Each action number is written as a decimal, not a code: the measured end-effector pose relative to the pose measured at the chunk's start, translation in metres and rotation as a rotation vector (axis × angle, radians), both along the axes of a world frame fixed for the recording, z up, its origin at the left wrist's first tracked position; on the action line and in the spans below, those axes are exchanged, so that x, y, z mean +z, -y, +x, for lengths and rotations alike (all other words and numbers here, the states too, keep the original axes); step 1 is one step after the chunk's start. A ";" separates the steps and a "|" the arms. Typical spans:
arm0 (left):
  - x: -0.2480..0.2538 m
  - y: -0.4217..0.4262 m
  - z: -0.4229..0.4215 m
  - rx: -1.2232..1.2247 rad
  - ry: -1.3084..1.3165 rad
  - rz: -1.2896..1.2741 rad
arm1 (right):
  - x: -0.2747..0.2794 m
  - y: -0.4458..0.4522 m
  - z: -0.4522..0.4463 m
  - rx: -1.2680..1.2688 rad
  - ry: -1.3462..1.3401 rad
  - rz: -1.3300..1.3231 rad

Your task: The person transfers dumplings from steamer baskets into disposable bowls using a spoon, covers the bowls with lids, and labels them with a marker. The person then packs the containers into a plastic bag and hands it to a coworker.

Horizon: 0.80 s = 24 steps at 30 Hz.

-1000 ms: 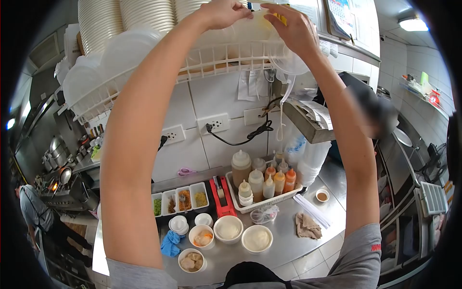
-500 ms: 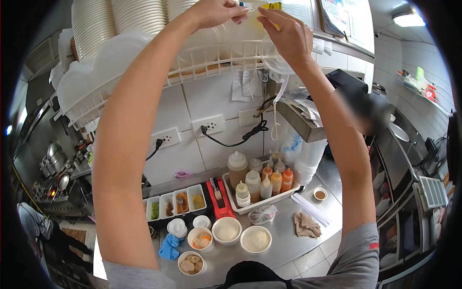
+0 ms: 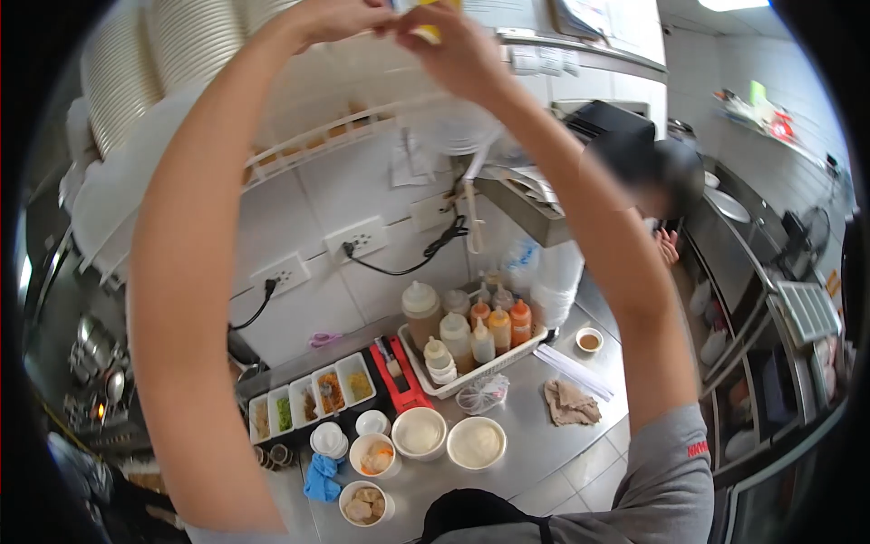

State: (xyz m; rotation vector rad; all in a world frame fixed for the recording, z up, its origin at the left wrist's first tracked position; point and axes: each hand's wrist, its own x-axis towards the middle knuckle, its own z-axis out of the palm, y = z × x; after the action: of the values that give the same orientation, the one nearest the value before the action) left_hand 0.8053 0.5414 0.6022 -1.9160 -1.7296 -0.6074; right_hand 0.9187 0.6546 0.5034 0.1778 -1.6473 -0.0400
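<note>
Both my arms reach up to the rack above the counter. My left hand (image 3: 340, 20) is partly cut off by the top edge, its fingers bent and closed. Touching or nearly touching it, my right hand (image 3: 458, 50) has its fingers pinched together. Whatever lies between the fingertips is too small and blurred to name. A yellow patch (image 3: 426, 34) shows by the right fingers. Behind and below the hands, large translucent plastic lids (image 3: 317, 86) stand in a white wire rack (image 3: 340, 131), beside stacks of white bowls (image 3: 195, 59).
Below, the steel counter (image 3: 535, 471) carries bowls of food (image 3: 478, 443), a basket (image 3: 471, 385) of sauce bottles, topping trays (image 3: 331, 390), a blue cloth (image 3: 321, 478) and a brown cloth (image 3: 571, 403). Another person's hand (image 3: 667, 246) shows at right. A flame burns on the stove (image 3: 100, 412).
The view has shifted, so the rack and hands sit further left and higher. My hands, slightly apart before, have come together at the fingertips.
</note>
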 end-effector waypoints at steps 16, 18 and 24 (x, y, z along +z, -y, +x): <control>0.009 -0.013 -0.018 0.050 0.098 -0.136 | 0.016 -0.013 -0.004 -0.169 -0.122 0.257; 0.011 -0.015 -0.025 0.052 0.101 -0.125 | 0.011 -0.004 0.004 -0.130 -0.063 0.144; 0.012 -0.024 -0.032 0.049 -0.005 -0.052 | 0.001 0.003 0.007 -0.065 -0.046 0.064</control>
State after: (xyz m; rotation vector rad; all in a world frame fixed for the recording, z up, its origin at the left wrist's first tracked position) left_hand 0.7729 0.5656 0.6138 -1.9023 -1.7995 -0.5442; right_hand 0.9255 0.6520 0.5040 0.1706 -1.6071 -0.1457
